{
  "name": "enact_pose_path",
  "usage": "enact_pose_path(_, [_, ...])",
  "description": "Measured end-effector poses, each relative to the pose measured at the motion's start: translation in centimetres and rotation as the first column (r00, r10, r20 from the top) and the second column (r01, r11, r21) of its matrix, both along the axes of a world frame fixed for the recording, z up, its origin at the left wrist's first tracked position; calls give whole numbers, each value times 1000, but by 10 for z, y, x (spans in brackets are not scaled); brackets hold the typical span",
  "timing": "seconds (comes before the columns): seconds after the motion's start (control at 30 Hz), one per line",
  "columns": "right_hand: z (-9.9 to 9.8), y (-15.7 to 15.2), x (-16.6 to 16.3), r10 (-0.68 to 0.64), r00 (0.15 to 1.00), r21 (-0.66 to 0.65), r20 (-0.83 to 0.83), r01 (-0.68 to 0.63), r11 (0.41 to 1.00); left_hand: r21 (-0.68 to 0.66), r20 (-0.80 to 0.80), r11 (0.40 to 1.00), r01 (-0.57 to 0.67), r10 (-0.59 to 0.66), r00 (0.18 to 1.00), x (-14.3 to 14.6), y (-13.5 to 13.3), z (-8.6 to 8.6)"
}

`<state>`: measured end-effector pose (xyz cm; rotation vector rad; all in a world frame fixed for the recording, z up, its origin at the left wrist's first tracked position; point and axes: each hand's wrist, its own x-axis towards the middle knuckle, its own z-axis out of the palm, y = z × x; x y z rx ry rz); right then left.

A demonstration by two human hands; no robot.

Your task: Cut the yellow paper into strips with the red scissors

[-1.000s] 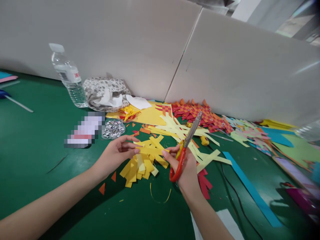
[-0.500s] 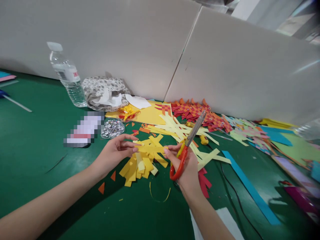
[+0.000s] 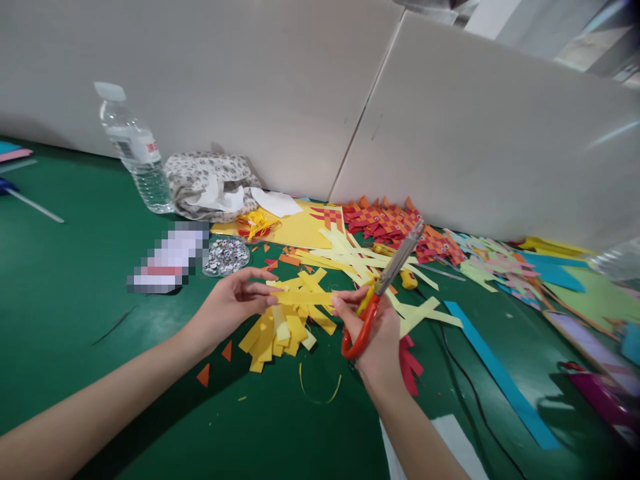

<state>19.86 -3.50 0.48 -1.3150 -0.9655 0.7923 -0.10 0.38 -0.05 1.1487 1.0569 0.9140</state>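
A yellow paper strip is stretched level between my two hands. My left hand pinches its left end between thumb and fingers. At the other end, my right hand pinches the strip with thumb and forefinger. Scissors with red and yellow handles also hang in my right hand, blades pointing up and to the right. Below the strip lies a loose pile of short yellow paper strips. Pale yellow strips lie crossed just beyond my right hand, and some red paper strips show beside that wrist.
A water bottle stands at the back left beside a patterned tissue pouch. A bag of googly eyes lies near my left hand. Woven red-and-orange paper fish are heaped along the partition. A blue strip and a black cable lie rightward.
My right hand has shifted slightly to the right with the scissors, and more of the yellow strip's right end shows. My left hand has stayed nearly still.
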Motion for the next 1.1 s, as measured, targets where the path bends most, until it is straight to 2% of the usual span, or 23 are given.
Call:
enact_pose_path(0.27, [-4, 2, 2, 3, 1000, -15, -15, -3, 1000, -33, 45, 999, -22, 23, 999, 0, 0, 3])
enact_pose_path(0.63, [-5, 2, 1, 7, 999, 9, -40, -6, 1000, -36, 28, 999, -41, 42, 999, 0, 0, 2])
enact_pose_path(1.1, [-4, 1, 2, 4, 1000, -14, -23, -5, 1000, -43, 59, 999, -23, 26, 998, -2, 0, -1])
